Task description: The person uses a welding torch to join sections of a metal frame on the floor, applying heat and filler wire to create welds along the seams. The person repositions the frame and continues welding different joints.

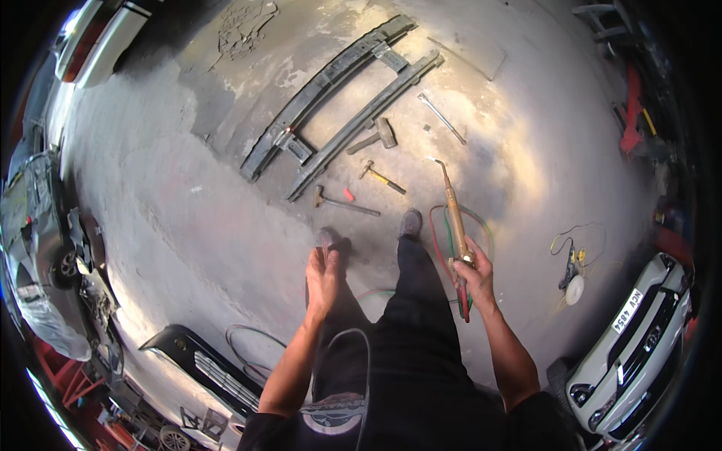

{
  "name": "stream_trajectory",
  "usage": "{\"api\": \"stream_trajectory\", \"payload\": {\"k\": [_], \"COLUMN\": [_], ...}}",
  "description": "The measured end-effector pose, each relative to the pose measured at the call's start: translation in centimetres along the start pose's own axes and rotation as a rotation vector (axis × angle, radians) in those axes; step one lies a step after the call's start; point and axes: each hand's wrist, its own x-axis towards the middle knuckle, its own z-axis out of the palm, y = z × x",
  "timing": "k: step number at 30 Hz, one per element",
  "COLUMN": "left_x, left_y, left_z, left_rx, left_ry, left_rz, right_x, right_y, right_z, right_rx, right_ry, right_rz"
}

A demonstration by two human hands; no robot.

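In the right hand (475,272), a brass torch (455,214)

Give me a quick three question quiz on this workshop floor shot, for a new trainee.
1. True or false: the right hand grips a brass gas torch with red and green hoses running from it.
2. What does the left hand hold? A) a hammer B) nothing, it hangs open C) a wrench
3. Fill in: the long dark metal frame lies on the concrete ____.

Key:
1. True
2. B; the hammers and the wrench lie on the floor ahead of the feet.
3. floor
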Motion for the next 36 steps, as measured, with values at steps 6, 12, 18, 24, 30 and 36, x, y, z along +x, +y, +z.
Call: {"api": "stream_trajectory", "payload": {"k": [6,12,18,24,30,36], "left_x": [7.8,12.3,17.3,22.3,24.0,22.0], "left_y": [2.8,0.1,-4.6,-7.3,-8.7,-11.8], "left_z": [-0.9,-7.8,-16.5,-18.6,-16.8,-14.4], "left_rx": [-0.287,-0.593,-0.458,-0.241,-0.143,-0.112], "left_ry": [-0.313,-0.604,-0.477,-0.282,-0.258,-0.293], "left_rz": [0.037,-0.159,-0.183,0.007,-0.002,0.022], "right_x": [-0.9,-1.0,-2.3,-7.1,-9.0,-12.8], "right_y": [-0.7,3.4,3.2,13.6,23.9,28.5], "right_z": [13.8,28.9,37.5,40.1,47.3,39.4], "right_rx": [0.024,-0.306,-0.437,-0.664,-0.308,-0.037], "right_ry": [-0.009,-0.103,-0.131,-0.063,-0.881,-0.626], "right_rz": [-0.06,-0.356,-0.357,-0.413,0.065,-0.168]}}
